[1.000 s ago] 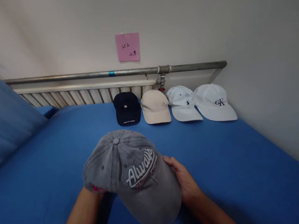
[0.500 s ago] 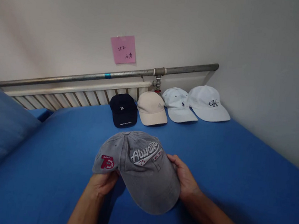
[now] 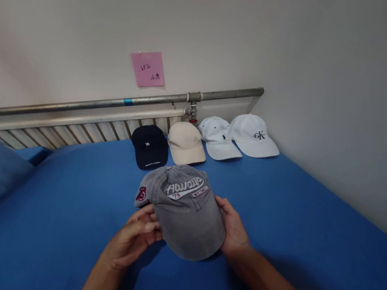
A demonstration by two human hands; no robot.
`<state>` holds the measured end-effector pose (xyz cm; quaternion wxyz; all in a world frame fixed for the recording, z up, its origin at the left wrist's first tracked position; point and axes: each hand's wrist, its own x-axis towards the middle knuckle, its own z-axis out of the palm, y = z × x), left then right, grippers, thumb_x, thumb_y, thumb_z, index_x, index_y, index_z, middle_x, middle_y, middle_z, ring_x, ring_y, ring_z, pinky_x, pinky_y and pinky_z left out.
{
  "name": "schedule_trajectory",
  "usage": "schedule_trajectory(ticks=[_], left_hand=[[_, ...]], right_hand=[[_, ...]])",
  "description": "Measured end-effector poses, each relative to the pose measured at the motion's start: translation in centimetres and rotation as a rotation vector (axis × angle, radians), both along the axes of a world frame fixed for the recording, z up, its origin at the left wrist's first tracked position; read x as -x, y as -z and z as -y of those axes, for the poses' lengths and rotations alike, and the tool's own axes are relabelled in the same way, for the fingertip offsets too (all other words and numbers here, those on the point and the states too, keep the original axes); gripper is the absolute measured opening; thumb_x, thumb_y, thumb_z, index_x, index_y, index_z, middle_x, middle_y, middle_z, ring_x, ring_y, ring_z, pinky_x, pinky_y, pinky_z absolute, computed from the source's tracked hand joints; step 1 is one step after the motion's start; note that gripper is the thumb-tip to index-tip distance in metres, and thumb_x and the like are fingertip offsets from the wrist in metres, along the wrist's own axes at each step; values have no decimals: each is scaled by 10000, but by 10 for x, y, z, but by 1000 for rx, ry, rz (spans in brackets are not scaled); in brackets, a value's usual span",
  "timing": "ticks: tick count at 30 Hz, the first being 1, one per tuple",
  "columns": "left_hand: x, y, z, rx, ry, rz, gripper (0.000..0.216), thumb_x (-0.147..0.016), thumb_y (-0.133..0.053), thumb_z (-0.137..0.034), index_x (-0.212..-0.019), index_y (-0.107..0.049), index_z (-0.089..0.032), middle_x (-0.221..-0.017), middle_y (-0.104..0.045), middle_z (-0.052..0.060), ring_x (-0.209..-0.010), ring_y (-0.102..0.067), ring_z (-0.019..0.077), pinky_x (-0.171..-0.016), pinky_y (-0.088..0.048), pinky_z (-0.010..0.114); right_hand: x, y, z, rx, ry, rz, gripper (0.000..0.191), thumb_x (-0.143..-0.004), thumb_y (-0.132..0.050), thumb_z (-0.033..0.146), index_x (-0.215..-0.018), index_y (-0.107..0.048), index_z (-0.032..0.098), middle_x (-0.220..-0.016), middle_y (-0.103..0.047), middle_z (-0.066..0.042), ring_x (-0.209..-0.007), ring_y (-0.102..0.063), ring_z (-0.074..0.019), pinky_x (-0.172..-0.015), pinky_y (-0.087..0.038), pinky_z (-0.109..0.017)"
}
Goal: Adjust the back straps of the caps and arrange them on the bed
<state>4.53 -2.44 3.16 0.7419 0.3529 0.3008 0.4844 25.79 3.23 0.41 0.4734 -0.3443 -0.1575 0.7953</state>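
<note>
Grey cap [image 3: 185, 210] is being held low over the blue sheet [image 3: 294, 214], the left hand [image 3: 136, 237] and right hand [image 3: 234, 230] curling their fingers around opposite brim edges, while a navy cap [image 3: 149, 146], beige cap [image 3: 185, 143], pale blue cap [image 3: 217, 136] and white cap [image 3: 253, 136] are lying in a row just behind it, below the pipe [image 3: 78, 102].

We see a blue bed [image 3: 311, 216] in a corner of off-white walls [image 3: 297, 45]; a grey pipe [image 3: 78, 105] and slatted radiator [image 3: 57, 130] line its far edge, a pink note [image 3: 147, 69] above.
</note>
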Motion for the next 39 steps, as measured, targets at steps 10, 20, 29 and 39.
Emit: schedule_trajectory(ticks=[10, 20, 29, 39], left_hand=[[-24, 12, 1, 63, -160, 54, 366, -703, -734, -165, -1059, -694, -238, -1031, -732, 45, -959, -669, 199, -886, -494, 315], [7, 17, 5, -29, -12, 134, 465, -587, -711, -116, -1039, -713, -229, -859, -762, 30, -870, -709, 268, -842, -527, 368], [21, 10, 0, -91, 93, 45, 485, -653, -706, -155, -1134, -669, -204, -913, -754, 54, -821, -716, 248, -797, -540, 337], [11, 0, 3, -69, -148, 60, 534, -628, -756, -148, -1152, -660, -187, -940, -747, 62, -821, -714, 227, -726, -570, 282]], right_hand=[[0, -13, 2, 59, 51, -135, 107, -785, -602, 277, -814, -679, 210, -768, -737, -14, -959, -667, -209, -903, -476, -345], [-4, -19, 13, -50, -185, -294, 328, -723, -635, 483, -866, -679, 190, -917, -736, -64, -1053, -634, -273, -954, -429, -437], [-11, -21, 8, -155, -91, -294, 228, -768, -624, 364, -891, -689, 184, -936, -738, -45, -1075, -624, -228, -994, -419, -399], [-4, -17, 2, -165, -32, -195, 171, -781, -636, 274, -921, -685, 188, -843, -733, -19, -892, -660, -192, -890, -464, -348]])
